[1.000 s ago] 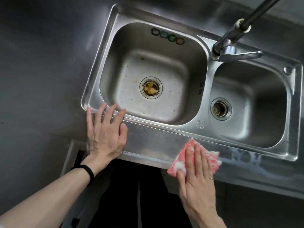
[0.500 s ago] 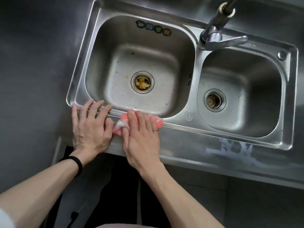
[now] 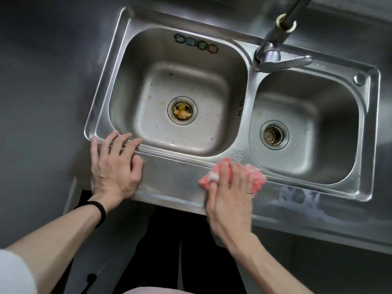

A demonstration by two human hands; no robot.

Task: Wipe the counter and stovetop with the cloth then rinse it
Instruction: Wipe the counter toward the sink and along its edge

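A pink and white cloth [image 3: 257,180], soapy in places, lies on the steel counter strip [image 3: 174,179] in front of the double sink [image 3: 246,96]. My right hand [image 3: 230,194] presses flat on top of the cloth, below the divide between the two basins. My left hand [image 3: 113,168] rests flat with fingers spread on the sink's front left rim, holding nothing. A black band circles my left wrist. No stovetop is in view.
The tap [image 3: 273,52] stands at the back between the basins, its lever pointing right. Food scraps sit in the left drain [image 3: 182,110]. Soapy smears [image 3: 297,196] streak the counter right of the cloth. Dark counter surrounds the sink.
My right hand swept the cloth left along the front strip until it met my left hand, then back to the right. My left hand stayed on the rim.
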